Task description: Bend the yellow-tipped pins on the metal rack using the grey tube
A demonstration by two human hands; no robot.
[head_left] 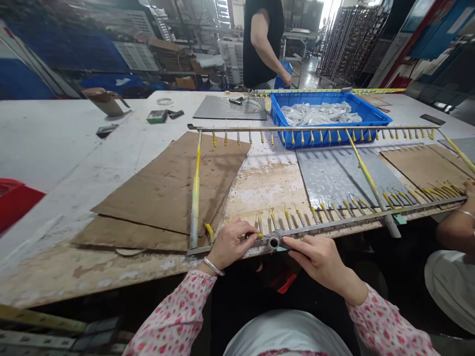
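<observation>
1. Our left fingers (237,242) pinch a small yellow-tipped piece (261,236) at the near rail (356,219); our right fingers (315,254) touch beside the tube end (269,243), grip unclear.
2. The frame (195,198) lies on the desk (33,163), probably stiff and awkward; we'd hold bare rail. Its thin hooks (287,217) may bend or snag.
3. Cardboard (166,183) lies underneath; the blue basket (371,111) and a co-worker's hand (470,193) crowd us.

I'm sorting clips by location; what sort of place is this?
Probably a factory workshop: a long rack of yellow hooks on the worktable, a blue crate of small bagged pieces, and tall metal racks behind.
</observation>
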